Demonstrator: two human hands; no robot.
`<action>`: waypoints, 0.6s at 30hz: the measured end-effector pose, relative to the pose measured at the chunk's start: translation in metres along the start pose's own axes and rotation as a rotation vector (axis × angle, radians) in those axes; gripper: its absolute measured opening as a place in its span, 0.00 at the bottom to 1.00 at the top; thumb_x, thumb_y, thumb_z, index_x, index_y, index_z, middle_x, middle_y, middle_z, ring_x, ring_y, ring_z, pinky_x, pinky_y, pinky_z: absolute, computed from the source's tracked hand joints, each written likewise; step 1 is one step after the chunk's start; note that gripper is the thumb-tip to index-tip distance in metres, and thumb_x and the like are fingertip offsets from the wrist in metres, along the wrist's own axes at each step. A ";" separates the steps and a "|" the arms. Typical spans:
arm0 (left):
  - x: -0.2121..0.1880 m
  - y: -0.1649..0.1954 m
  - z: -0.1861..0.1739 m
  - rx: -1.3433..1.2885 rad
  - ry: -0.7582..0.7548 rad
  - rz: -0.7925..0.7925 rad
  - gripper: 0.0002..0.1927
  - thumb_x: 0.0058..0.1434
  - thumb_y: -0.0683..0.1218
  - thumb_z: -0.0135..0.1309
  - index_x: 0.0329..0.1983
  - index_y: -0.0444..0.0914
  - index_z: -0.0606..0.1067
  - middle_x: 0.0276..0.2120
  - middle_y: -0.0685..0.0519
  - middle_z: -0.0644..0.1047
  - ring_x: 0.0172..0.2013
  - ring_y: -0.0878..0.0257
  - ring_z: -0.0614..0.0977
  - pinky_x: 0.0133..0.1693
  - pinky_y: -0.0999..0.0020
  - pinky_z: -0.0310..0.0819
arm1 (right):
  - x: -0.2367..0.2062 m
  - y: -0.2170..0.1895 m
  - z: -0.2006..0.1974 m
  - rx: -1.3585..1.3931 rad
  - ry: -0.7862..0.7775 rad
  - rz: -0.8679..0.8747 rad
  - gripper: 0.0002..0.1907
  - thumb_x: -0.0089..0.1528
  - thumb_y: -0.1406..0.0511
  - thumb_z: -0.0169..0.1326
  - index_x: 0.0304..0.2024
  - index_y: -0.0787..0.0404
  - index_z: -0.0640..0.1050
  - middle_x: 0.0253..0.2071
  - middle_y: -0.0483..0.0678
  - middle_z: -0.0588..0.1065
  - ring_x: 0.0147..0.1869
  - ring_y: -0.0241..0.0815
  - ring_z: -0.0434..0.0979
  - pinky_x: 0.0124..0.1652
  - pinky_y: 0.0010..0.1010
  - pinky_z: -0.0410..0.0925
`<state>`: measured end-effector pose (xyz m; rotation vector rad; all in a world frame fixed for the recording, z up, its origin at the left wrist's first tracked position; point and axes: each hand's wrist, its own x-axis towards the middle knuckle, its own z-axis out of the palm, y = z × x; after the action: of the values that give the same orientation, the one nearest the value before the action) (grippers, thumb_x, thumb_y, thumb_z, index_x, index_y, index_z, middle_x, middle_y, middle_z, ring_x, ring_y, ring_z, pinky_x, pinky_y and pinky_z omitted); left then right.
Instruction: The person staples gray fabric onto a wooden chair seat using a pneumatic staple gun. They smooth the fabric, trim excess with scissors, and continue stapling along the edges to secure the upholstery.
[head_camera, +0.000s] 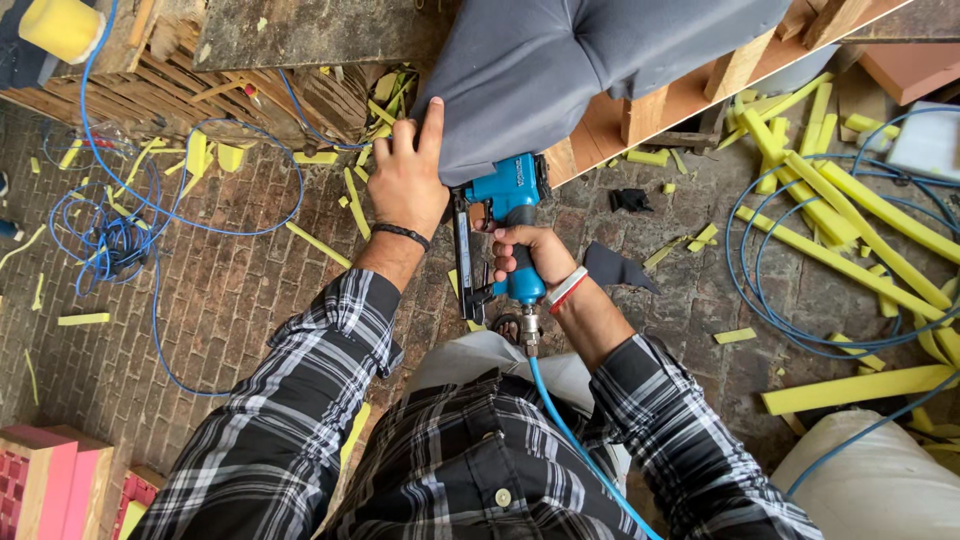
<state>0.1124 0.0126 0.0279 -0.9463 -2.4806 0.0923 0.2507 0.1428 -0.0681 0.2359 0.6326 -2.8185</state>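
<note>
Stapling step in hand, judged from the pose: left hand (408, 175) presses flat, fingers spread, on grey fabric (560, 70) pulled over the edge of a wooden frame (690, 95); no grip closed there, palm only holding the cloth taut. Right hand (530, 258) is clenched around the handle of a blue pneumatic staple gun (505, 215), its nose set against the fabric edge just beside the left hand. Blue air hose (575, 440) runs from the gun's base down past the plaid shirt. Brick floor (230, 290) is littered with yellow foam strips (850, 235) and loops of blue tubing. Next move likely calls for keeping the cloth tight, holding the nose square to the wood and the left fingers out of the firing line.
</note>
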 end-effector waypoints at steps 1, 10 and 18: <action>0.001 0.001 -0.002 -0.011 -0.022 -0.016 0.50 0.45 0.36 0.61 0.74 0.53 0.63 0.49 0.51 0.70 0.46 0.47 0.75 0.35 0.58 0.82 | 0.000 0.000 -0.001 0.008 -0.008 -0.004 0.23 0.60 0.68 0.54 0.57 0.70 0.74 0.22 0.39 0.67 0.23 0.33 0.68 0.31 0.31 0.71; 0.010 -0.008 -0.035 -0.196 -0.176 0.002 0.52 0.47 0.53 0.73 0.74 0.51 0.59 0.56 0.44 0.69 0.52 0.41 0.76 0.44 0.51 0.80 | -0.020 -0.009 0.013 -0.167 0.187 -0.005 0.13 0.61 0.66 0.58 0.44 0.69 0.74 0.23 0.42 0.70 0.23 0.36 0.70 0.29 0.31 0.71; -0.047 -0.042 -0.029 -1.124 -0.159 -0.155 0.58 0.51 0.38 0.65 0.80 0.46 0.46 0.77 0.40 0.53 0.74 0.41 0.61 0.69 0.50 0.61 | -0.130 -0.122 0.068 -0.970 0.411 -0.131 0.15 0.57 0.66 0.60 0.43 0.65 0.74 0.29 0.45 0.75 0.28 0.36 0.74 0.28 0.28 0.69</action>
<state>0.1305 -0.0528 0.0437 -1.1323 -2.6671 -1.4436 0.3351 0.2460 0.0681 0.5797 2.0302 -2.2189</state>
